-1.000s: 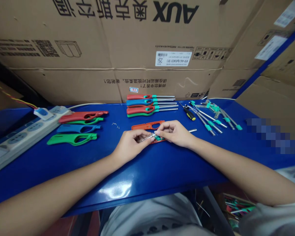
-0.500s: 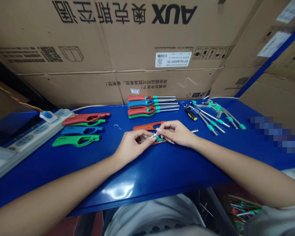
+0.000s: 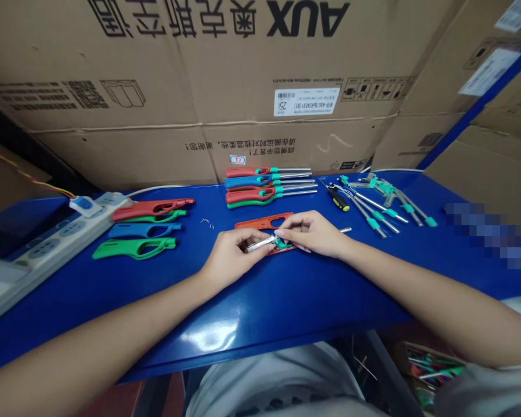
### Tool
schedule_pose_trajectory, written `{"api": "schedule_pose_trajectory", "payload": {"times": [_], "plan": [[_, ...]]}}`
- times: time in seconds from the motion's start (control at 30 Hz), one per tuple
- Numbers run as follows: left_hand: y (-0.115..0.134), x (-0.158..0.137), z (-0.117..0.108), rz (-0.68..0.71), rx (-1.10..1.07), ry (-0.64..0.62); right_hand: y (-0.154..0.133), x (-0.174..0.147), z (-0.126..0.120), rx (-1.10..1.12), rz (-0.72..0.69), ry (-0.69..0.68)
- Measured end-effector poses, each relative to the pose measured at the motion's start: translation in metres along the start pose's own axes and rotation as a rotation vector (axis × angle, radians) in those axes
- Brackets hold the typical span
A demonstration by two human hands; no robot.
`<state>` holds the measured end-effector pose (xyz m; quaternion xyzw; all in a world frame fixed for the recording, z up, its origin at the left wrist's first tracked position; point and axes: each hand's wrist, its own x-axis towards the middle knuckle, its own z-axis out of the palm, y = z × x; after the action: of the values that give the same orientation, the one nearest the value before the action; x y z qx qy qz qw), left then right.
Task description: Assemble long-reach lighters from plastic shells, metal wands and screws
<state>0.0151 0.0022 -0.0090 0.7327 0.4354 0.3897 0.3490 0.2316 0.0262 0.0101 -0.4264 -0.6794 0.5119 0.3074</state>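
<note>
My left hand (image 3: 232,252) is closed on a slim clear fuel tank (image 3: 259,244) of a lighter, held tilted between thumb and fingers. At the tank's right end, the thumb and fingertips of my right hand (image 3: 315,233) are pinched together; what lies between them is too small and covered to make out. Just under the fingertips is a green trigger piece (image 3: 283,243), over an orange-red lighter shell half (image 3: 282,251) mostly hidden by my hands. A metal tube (image 3: 345,230) sticks out past my right hand. Behind lies another orange shell half (image 3: 252,223).
Stacked lighters (image 3: 252,183) lie at the back, with a screwdriver (image 3: 339,200) and several green-fitted metal tubes (image 3: 384,213) to their right. Tiny screws (image 3: 207,222) lie left of centre. Lighter shells (image 3: 132,248) rest beside a power strip (image 3: 65,234). Cardboard (image 3: 156,139) walls the back.
The clear tank has turned a little in my left hand and shows a brighter side. My right fingertips have shifted slightly at its end; both hands stay in nearly the same place.
</note>
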Motion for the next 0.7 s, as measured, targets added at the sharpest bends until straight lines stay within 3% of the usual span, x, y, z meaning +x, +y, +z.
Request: {"api": "schedule_pose_trajectory", "payload": {"times": [0.57, 0.7], "plan": [[-0.004, 0.003, 0.003, -0.031, -0.026, -0.022, 0.005, 0.002, 0.010, 0.093, 0.022, 0.075], [0.006, 0.005, -0.012, 0.107, 0.178, -0.019, 0.001, 0.001, 0.006, 0.090, 0.022, 0.068]]}}
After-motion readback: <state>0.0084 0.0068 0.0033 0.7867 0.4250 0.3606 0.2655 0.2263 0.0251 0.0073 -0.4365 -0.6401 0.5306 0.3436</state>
